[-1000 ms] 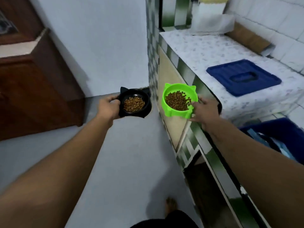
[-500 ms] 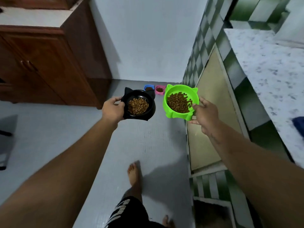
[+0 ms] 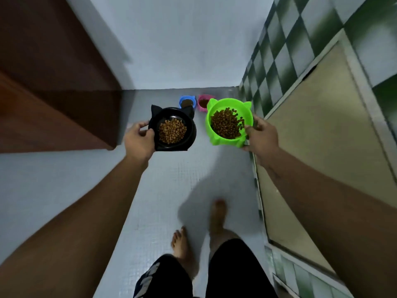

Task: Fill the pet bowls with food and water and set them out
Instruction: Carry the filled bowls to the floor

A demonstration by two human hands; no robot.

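Left hand (image 3: 138,139) grips the black bowl (image 3: 191,134) by its near-left rim. Right hand (image 3: 261,136) pinches the green bowl (image 3: 225,141) at its near-right edge. Both are full of kibble and held above the floor (image 3: 171,179). I'd carry them level, then crouch and set them beside the blue bowl (image 3: 182,98) and pink bowl (image 3: 200,108) by the far wall.

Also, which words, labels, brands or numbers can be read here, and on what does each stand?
White print on the black shorts: too blurred to read.
On the black bowl, green bowl, blue bowl and pink bowl: no text shows.
Nothing else carries writing that can be read.
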